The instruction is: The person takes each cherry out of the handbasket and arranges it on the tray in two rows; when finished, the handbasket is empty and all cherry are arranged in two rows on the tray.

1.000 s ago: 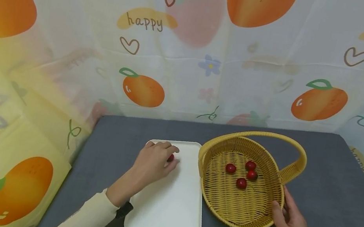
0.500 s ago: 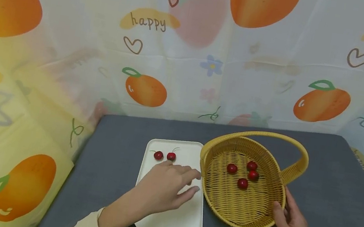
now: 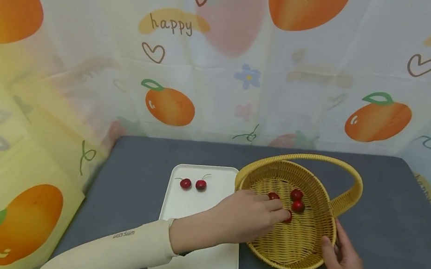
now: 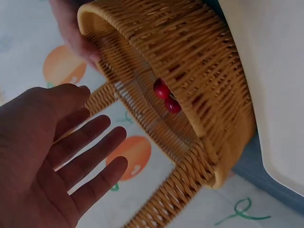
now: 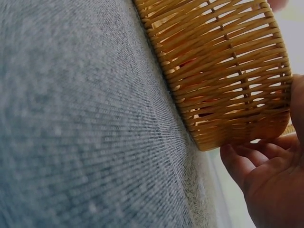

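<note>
A yellow woven basket (image 3: 289,254) with an arched handle stands on the table, several red cherries (image 3: 298,206) lying inside. My left hand (image 3: 249,217) is over the basket's left side, partly covering the cherries there. In the left wrist view that hand (image 4: 57,152) has loosely extended fingers and nothing visible in the palm. The right hand (image 3: 348,268) grips the basket's right rim, thumb on top; the right wrist view shows its fingers (image 5: 237,161) against the woven wall. Two stemmed cherries (image 3: 185,184) lie on the white tray (image 3: 203,264), left of the basket.
Beneath the tray and basket is a dark grey tabletop (image 3: 138,169). A fruit-patterned curtain (image 3: 216,78) hangs behind the table and along the left side. The left forearm in a cream sleeve (image 3: 116,250) crosses the tray's lower part.
From the cherries at the tray's top, my left hand has moved right, across the tray and over the basket. Two tray cherries came into full view. The right hand stays on the rim.
</note>
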Tool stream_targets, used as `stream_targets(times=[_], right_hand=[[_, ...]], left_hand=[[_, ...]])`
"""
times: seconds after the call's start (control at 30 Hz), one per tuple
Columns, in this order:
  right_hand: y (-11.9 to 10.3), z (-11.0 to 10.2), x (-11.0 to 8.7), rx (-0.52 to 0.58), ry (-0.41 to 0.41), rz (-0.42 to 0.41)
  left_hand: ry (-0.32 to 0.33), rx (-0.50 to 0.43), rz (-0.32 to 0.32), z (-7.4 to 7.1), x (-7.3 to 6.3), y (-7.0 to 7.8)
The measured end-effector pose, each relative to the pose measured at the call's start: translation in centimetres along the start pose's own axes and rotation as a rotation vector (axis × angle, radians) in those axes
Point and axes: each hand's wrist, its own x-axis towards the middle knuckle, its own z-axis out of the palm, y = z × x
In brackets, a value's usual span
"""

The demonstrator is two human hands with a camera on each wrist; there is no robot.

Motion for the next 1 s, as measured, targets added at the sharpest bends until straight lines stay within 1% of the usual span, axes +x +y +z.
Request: stream_targets(times=[0.1,0.23,0.27,0.37,0.5,0.57,0.67,0.7,0.77,0.87,1.0], right_hand=[[0.0,-0.1,0.0,0.008,-0.004,0.0],[0.0,-0.3,0.1,0.017,-0.015,0.007],[0.1,-0.4,0.1,0.018,-0.016,0.007],[0.3,-0.7,0.1,0.003,-0.029,0.026],[0.5,-1.1,0.0,-0.032,-0.04,0.055],[0.5,-1.2,0.0,-0.036,-0.037,0.055],[0.5,-1.2,0.0,-0.016,-0.044,0.045],[0.4,-1.1,0.0,-0.008,-0.045,0.041],[0.2,-1.1,0.1,-0.005,-0.053,0.04],[0.1,-0.9,0.1,-0.008,-0.059,0.039],[0.1,-0.6,0.3,-0.007,-0.067,0.023]], left_hand=[[-0.039,0.059,0.028,0.3,1.7,0.6],[-0.154,0.059,0.046,0.7,3.9,0.9],[-0.18,0.058,0.046,0.8,4.4,0.9],[-0.233,0.071,0.046,1.1,6.1,1.1],[-0.299,0.118,0.044,1.9,8.3,1.9],[-0.366,0.142,0.043,2.4,9.3,2.4],[-0.454,0.192,0.06,3.1,10.3,2.8],[-0.472,0.206,0.067,3.4,10.6,2.9],[-0.494,0.239,0.09,3.8,11.0,3.0],[-0.507,0.258,0.106,4.3,11.5,2.9],[-0.587,0.248,0.083,4.8,12.0,3.0]])
